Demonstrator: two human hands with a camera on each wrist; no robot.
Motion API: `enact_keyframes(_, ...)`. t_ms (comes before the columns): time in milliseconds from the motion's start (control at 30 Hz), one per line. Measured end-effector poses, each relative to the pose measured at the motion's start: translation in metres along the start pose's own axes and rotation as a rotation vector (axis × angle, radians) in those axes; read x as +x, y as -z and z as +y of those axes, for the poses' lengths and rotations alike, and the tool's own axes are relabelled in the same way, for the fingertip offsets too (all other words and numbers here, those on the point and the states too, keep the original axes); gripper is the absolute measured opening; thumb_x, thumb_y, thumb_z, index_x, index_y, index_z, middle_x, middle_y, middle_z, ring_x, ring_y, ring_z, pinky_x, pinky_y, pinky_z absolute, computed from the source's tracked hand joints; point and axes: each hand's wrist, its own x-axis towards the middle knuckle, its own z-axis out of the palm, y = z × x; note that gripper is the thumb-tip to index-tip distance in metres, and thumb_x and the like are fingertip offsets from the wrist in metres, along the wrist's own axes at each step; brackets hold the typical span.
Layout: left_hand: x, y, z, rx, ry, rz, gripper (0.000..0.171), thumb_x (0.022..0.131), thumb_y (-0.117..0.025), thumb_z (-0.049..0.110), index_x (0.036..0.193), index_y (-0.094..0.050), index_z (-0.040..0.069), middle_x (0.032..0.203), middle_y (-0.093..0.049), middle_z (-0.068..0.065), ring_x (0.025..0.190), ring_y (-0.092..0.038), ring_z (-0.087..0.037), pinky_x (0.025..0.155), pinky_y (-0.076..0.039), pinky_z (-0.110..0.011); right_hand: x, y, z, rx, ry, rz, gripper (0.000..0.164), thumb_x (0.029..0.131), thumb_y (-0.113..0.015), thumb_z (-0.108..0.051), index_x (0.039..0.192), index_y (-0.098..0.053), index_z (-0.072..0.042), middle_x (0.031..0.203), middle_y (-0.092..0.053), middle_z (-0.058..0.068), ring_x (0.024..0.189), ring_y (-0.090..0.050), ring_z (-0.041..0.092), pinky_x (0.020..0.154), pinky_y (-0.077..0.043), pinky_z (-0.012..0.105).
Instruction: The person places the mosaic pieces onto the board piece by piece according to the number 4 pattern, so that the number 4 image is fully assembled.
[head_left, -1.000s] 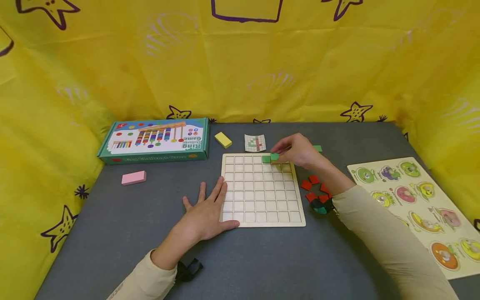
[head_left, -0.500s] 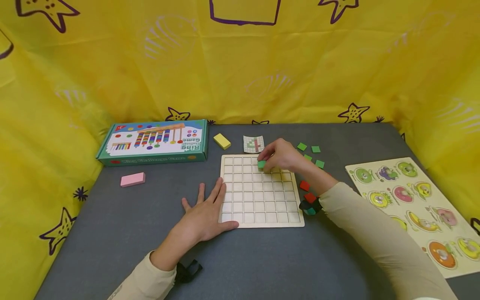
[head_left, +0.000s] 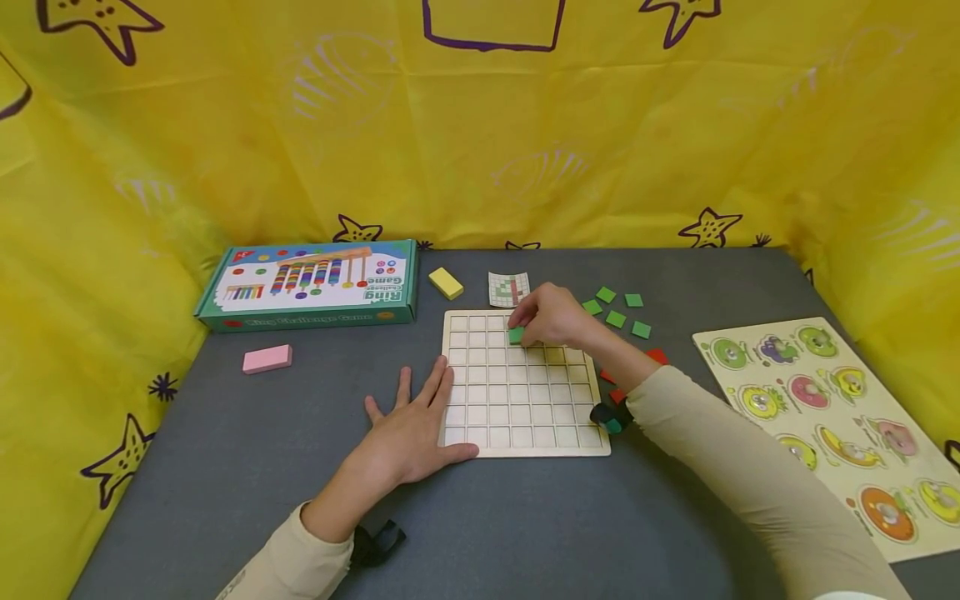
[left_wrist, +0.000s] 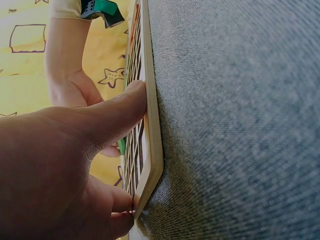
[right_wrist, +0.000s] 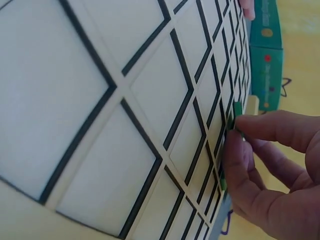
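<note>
Pinches green tile (head_left: 516, 336) in R hand (head_left: 553, 317), thumb + fingertips together on it, at far part of grid board (head_left: 521, 417), approx 2nd row from far edge. Can't tell if seated or just above cell. Rests L hand (head_left: 408, 437) on table (head_left: 300, 467) + board's left side, fingers spread apart, gripping nothing, thumb on near-left corner.

Main risk IMO: green tile cocked on a divider, not flat. Likely cause: tilted entry or early release. 2nd: off by one cell. Cause: R hand blocking view of neighbouring cells. Also, another green sliver below fingertips in R wrist view; can't tell if in a cell, could get bumped on release.

3rd: red tiles (head_left: 657, 357) scattered. Cause: R sleeve (head_left: 712, 450) + wrist cam (head_left: 611, 419) right by them, prob low enough to drag. Same for loose green tiles (head_left: 616, 319) near R forearm, lower odds. Grid card (head_left: 508, 290) just past far edge, close to R knuckles, could get nudged.

4th: board skewed. Cause: sideways push w/ L thumb too light.
</note>
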Motion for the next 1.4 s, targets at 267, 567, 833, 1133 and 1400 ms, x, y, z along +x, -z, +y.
enact_keyframes(267, 0.001, 0.001, 0.001, -0.003, -0.003, 0.0, 0.114, 0.088, -0.067, 0.073, 0.169, -0.009, 0.019, 0.177, 0.006, 0.004, 0.159, 0.002, -0.05, 0.104, -0.005, -0.092, 0.002, -0.004, -0.002, -0.075, 0.013, 0.008, 0.026, 0.074, -0.082, 0.001, 0.097, -0.083, -0.01, 0.089, -0.074, 0.004, 0.088, -0.065, 0.022, 0.074, -0.052, 0.031)
enact_keyframes(567, 0.0, 0.002, 0.001, -0.011, -0.01, 0.01, 0.113, 0.089, -0.067, 0.072, 0.169, -0.008, 0.019, 0.177, 0.006, 0.003, 0.159, 0.002, -0.05, 0.104, -0.005, -0.092, 0.002, -0.001, -0.003, -0.073, 0.015, -0.003, 0.028, 0.073, -0.082, 0.001, 0.098, -0.082, -0.011, 0.089, -0.073, 0.004, 0.088, -0.064, 0.022, 0.075, -0.051, 0.032)
enact_keyframes(833, 0.001, 0.002, 0.001, -0.008, -0.013, 0.015, 0.113, 0.089, -0.067, 0.072, 0.169, -0.009, 0.019, 0.177, 0.006, 0.003, 0.159, 0.002, -0.05, 0.104, -0.005, -0.092, 0.002, 0.001, 0.002, -0.052, 0.043, -0.003, 0.029, 0.072, -0.084, 0.0, 0.1, -0.082, -0.01, 0.095, -0.074, 0.008, 0.089, -0.065, 0.022, 0.074, -0.052, 0.032)
enact_keyframes(1133, 0.0, 0.001, 0.0, -0.012, 0.001, 0.005, 0.114, 0.088, -0.067, 0.073, 0.169, -0.007, 0.019, 0.177, 0.008, 0.004, 0.159, 0.003, -0.049, 0.104, -0.004, -0.092, -0.001, 0.002, 0.007, -0.009, 0.1, -0.009, 0.027, 0.077, -0.085, -0.003, 0.104, -0.081, -0.008, 0.098, -0.075, 0.01, 0.086, -0.069, 0.02, 0.079, -0.056, 0.035)
enact_keyframes(1400, 0.001, -0.001, 0.0, -0.014, -0.005, 0.008, 0.115, 0.087, -0.068, 0.073, 0.169, -0.008, 0.019, 0.177, 0.007, 0.004, 0.159, 0.002, -0.051, 0.103, -0.004, -0.093, -0.009, 0.014, 0.016, 0.021, 0.127, 0.012, 0.027, 0.084, -0.083, -0.007, 0.111, -0.079, -0.007, 0.105, -0.075, 0.013, 0.093, -0.071, 0.024, 0.081, -0.057, 0.039)
